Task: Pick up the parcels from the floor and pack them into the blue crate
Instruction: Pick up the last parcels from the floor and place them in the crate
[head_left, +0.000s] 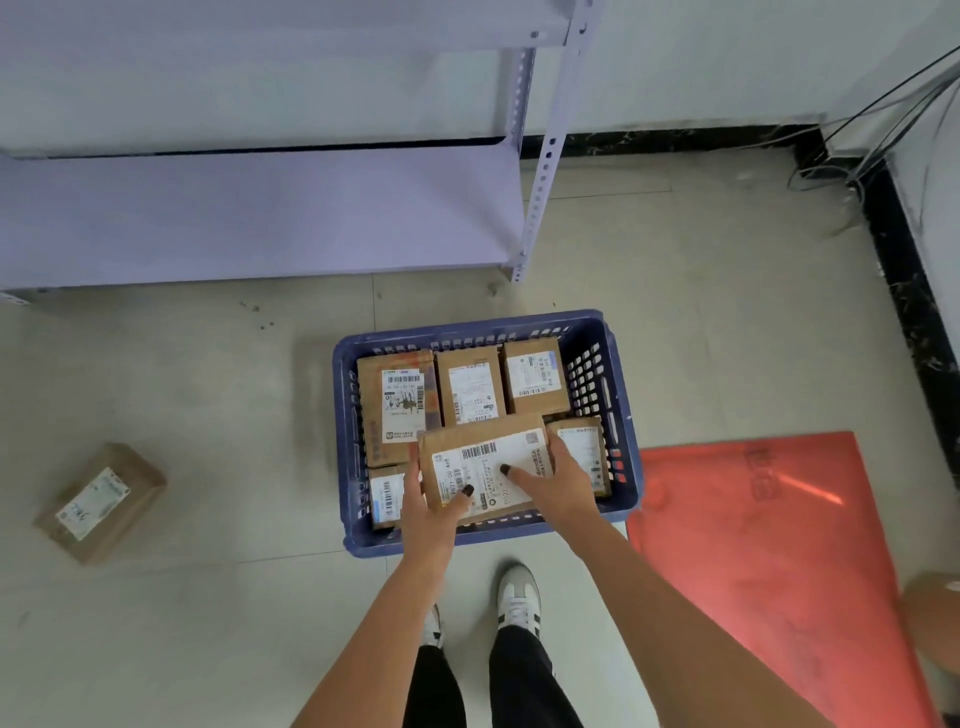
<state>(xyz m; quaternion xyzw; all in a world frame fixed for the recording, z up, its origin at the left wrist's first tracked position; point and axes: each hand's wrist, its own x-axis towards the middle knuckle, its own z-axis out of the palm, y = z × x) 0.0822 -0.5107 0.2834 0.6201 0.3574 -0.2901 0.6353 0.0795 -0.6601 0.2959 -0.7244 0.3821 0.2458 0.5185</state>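
Two forearms reach down over white trainers (518, 597) to the blue crate (618, 483) on the tiled floor. The left hand (431, 506) and right hand (558, 480) grip a labelled parcel (480, 462) by its short ends, thumbs curled onto the label, its long axis running across the crate near the front rim. Beneath it parcels fill the floor of the crate; little room is left. One stray parcel (101, 501) lies well apart to the left, probably another at the right edge.

Parcels (470, 387) in crate (618, 364) — one parcel (101, 501) lies left.
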